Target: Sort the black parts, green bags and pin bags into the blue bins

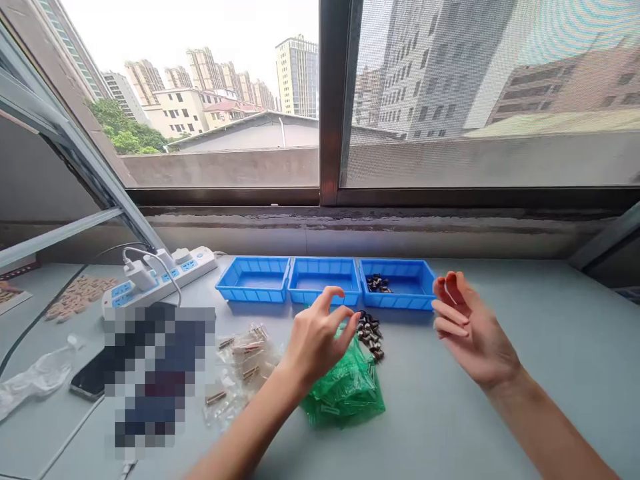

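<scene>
My left hand (317, 337) hovers over a green plastic bag (345, 390) that holds small clear-looking pieces. Its fingers are bent and apart, and nothing shows between them. Just past its fingertips lies a small pile of dark and silvery screws (371, 337). My right hand (475, 330) is raised off the table, right of the right-hand blue bin (400, 301). Loosely curled, slightly blurred fingers leave its palm partly visible, with nothing seen in it. Some dark screws (377, 284) lie inside that bin's left part.
The middle blue bin (325, 267) and left blue bin (253, 293) stand beside it. Clear bags of long screws (245, 363) lie left of my forearm. Farther left are a power strip (200, 263), a phone (90, 380), cables and small beige pieces (80, 297). A window frame (330, 100) rises behind.
</scene>
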Action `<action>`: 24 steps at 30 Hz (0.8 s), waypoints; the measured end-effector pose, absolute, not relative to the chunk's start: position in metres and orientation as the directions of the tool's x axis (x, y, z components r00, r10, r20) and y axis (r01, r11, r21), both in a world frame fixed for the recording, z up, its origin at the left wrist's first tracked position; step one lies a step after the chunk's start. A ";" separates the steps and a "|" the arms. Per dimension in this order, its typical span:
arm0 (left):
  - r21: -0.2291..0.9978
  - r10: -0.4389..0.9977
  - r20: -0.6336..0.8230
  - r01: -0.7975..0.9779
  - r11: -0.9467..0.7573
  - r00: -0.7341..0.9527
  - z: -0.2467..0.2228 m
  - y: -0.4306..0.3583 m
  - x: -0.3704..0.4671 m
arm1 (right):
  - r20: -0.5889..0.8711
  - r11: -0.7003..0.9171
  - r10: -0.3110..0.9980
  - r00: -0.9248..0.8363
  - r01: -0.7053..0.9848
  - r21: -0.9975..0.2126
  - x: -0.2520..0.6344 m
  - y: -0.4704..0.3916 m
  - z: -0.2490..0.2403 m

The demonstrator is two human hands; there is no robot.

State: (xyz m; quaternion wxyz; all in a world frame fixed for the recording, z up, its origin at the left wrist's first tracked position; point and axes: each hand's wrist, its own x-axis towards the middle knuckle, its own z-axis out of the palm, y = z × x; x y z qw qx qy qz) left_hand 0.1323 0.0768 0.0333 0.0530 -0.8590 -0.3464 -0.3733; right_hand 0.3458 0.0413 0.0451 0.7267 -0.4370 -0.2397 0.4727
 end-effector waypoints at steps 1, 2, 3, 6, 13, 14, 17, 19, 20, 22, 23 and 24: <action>0.165 0.552 0.679 0.633 -0.757 0.484 0.034 0.077 0.132 | -0.054 0.160 0.908 0.415 -0.463 -0.872 0.347 0.042 0.043; 0.162 0.551 0.680 0.633 -0.757 0.484 0.034 0.077 0.132 | -0.042 0.153 0.916 0.398 -0.445 -0.882 0.347 0.043 0.042; 0.160 0.551 0.680 0.636 -0.755 0.483 0.034 0.078 0.132 | -0.041 0.143 0.921 0.387 -0.434 -0.889 0.347 0.044 0.041; 0.163 0.560 0.674 0.642 -0.749 0.482 0.035 0.079 0.133 | -0.102 0.092 0.922 0.374 -0.467 -0.880 0.343 0.046 0.040; 0.153 0.548 0.666 0.626 -0.765 0.506 0.033 0.078 0.134 | -0.194 0.044 0.911 0.364 -0.554 -0.831 0.330 0.043 0.043; 0.154 0.549 0.665 0.626 -0.765 0.506 0.033 0.078 0.134 | -0.192 0.040 0.914 0.357 -0.550 -0.834 0.329 0.042 0.043; 0.160 0.553 0.663 0.626 -0.763 0.504 0.033 0.078 0.133 | -0.156 0.025 0.930 0.332 -0.482 -0.876 0.327 0.041 0.041; 0.164 0.560 0.655 0.628 -0.761 0.507 0.033 0.078 0.133 | -0.134 0.013 0.939 0.317 -0.421 -0.907 0.325 0.041 0.040; 0.165 0.565 0.649 0.631 -0.758 0.509 0.033 0.078 0.133 | -0.131 0.003 0.942 0.307 -0.402 -0.916 0.325 0.041 0.039; 0.167 0.574 0.640 0.637 -0.752 0.511 0.033 0.078 0.133 | -0.140 -0.017 0.948 0.287 -0.393 -0.919 0.324 0.040 0.038; 0.166 0.576 0.637 0.638 -0.752 0.512 0.033 0.078 0.133 | -0.145 -0.025 0.950 0.278 -0.396 -0.918 0.324 0.040 0.038; 0.167 0.578 0.635 0.639 -0.751 0.513 0.032 0.078 0.133 | -0.148 -0.030 0.951 0.272 -0.395 -0.918 0.323 0.040 0.037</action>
